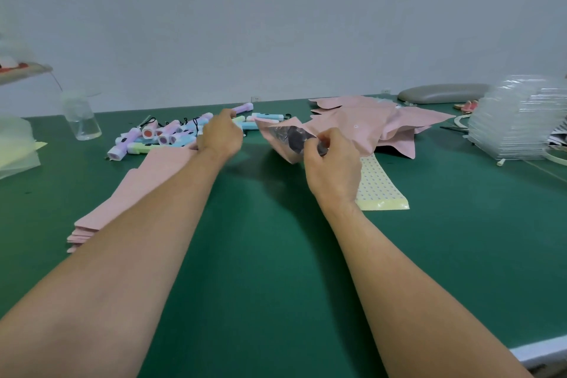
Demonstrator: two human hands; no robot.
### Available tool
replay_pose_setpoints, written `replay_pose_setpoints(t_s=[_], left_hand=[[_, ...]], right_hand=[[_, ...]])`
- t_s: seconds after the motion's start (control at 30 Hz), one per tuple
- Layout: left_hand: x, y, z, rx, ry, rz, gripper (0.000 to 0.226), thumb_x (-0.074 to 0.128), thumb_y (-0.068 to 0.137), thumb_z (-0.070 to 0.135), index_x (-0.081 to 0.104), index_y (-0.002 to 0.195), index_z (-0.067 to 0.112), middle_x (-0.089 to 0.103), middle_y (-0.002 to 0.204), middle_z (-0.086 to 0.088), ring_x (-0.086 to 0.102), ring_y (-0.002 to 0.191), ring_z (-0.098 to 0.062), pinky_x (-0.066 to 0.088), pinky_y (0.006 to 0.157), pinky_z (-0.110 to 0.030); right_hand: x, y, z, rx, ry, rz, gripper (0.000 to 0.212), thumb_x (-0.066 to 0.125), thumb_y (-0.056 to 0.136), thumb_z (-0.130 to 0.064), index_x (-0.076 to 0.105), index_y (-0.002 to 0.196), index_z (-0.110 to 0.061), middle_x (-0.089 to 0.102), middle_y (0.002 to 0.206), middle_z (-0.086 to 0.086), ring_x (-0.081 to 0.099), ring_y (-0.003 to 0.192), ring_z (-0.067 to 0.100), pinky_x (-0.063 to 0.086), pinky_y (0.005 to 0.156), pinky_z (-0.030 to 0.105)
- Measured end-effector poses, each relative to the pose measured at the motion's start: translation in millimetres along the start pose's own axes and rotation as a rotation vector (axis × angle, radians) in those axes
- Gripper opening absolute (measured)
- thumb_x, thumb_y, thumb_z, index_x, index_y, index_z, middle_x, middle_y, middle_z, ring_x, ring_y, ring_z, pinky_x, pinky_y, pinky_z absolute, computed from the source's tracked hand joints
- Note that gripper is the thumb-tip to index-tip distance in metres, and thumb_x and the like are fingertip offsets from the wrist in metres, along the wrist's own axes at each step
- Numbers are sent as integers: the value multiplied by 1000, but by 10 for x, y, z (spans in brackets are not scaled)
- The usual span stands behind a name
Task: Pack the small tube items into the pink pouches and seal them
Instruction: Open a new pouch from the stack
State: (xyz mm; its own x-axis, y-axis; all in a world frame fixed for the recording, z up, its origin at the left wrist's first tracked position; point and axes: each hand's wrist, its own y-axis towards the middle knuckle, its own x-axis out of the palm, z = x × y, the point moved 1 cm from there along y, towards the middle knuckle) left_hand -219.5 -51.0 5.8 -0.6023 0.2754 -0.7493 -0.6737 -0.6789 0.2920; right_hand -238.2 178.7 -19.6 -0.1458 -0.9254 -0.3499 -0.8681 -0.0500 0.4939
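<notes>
A heap of small pastel tubes (159, 135) in purple, blue and green lies at the back left of the green table (276, 255). My left hand (221, 133) reaches into the heap's right end with curled fingers; what they hold is hidden. My right hand (333, 159) pinches a pink pouch (282, 139) with a clear front, held tilted above the table. A stack of flat pink pouches (135, 190) lies under my left forearm. More pink pouches (377, 123) are piled at the back right.
A yellow sheet of small round stickers (380, 187) lies beside my right wrist. A clear bottle (81, 120) stands at the back left. Stacked clear plastic trays (515, 120) and a grey pad (441, 93) sit at the back right. The table's front edge (540, 350) shows at lower right.
</notes>
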Motion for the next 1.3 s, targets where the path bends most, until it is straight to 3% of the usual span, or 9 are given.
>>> replay_pose_setpoints(t_s=[0.13, 0.2, 0.3, 0.5, 0.63, 0.83, 0.97, 1.13, 1.3], left_hand=[[217, 89, -212, 16, 551, -139, 63, 55, 99, 17, 33, 158, 12, 36, 164, -14, 25, 155, -37, 16, 127, -59], [290, 96, -245, 5, 705, -189, 69, 52, 97, 14, 26, 160, 13, 30, 167, -13, 14, 159, -34, -2, 126, -65], [310, 94, -170, 28, 840, -159, 60, 49, 94, 10, 36, 152, 15, 46, 154, -15, 27, 153, -36, -7, 123, -71], [189, 174, -87, 182, 1114, -192, 70, 49, 97, 9, 22, 161, 11, 13, 170, -20, -3, 162, -29, -9, 122, -69], [112, 180, -76, 154, 1053, -229, 60, 47, 94, 7, 35, 153, 15, 44, 155, -15, 27, 154, -31, -7, 123, -72], [16, 111, -112, 172, 1080, -201, 48, 54, 96, 8, 52, 142, 24, 37, 157, -14, 20, 155, -32, -8, 124, -70], [-89, 142, -131, 255, 899, -303, 24, 40, 106, 17, 57, 116, 29, 72, 91, 15, 30, 153, -25, -13, 124, -66], [-324, 34, -89, 431, 1071, -165, 23, 45, 108, 24, 63, 115, 36, 67, 105, 6, 55, 127, -23, -13, 121, -73], [-431, -216, -109, 203, 292, 90, 35, 37, 112, 39, 56, 133, 17, 71, 121, -8, 60, 122, -36, 10, 124, -68]], right_hand=[[26, 7, -11, -10, -75, 22, 17, 51, 96, -33, 60, 89, -20, 62, 83, -7, 53, 72, 18, 36, 63, 33], [36, 7, -24, -22, -82, 27, 18, 51, 96, -33, 61, 87, -21, 60, 78, -9, 52, 66, 14, 35, 59, 32], [56, 3, -41, -25, -90, 17, 19, 50, 95, -35, 60, 86, -21, 56, 73, -12, 48, 63, 2, 32, 54, 30], [50, 5, -43, -5, -101, 4, 12, 52, 91, -30, 59, 85, -22, 51, 70, -15, 45, 61, 0, 28, 52, 25], [18, 6, -49, 2, -97, 13, 10, 53, 90, -31, 59, 86, -24, 50, 70, -17, 45, 61, -1, 28, 51, 24], [18, -22, -39, 5, -103, 14, 8, 55, 87, -31, 60, 85, -25, 49, 69, -18, 43, 59, -2, 26, 51, 23], [-3, -1, -15, 13, -136, 11, 11, 53, 88, -31, 60, 86, -23, 52, 73, -13, 45, 61, 3, 32, 55, 29], [-36, 23, -7, 10, -206, -34, 14, 53, 93, -25, 63, 101, -21, 56, 94, -7, 52, 76, 22, 39, 68, 35], [-95, 5, 22, -2, -298, -106, 22, 55, 90, -16, 68, 107, -20, 64, 105, -2, 52, 79, 23, 40, 70, 35]])
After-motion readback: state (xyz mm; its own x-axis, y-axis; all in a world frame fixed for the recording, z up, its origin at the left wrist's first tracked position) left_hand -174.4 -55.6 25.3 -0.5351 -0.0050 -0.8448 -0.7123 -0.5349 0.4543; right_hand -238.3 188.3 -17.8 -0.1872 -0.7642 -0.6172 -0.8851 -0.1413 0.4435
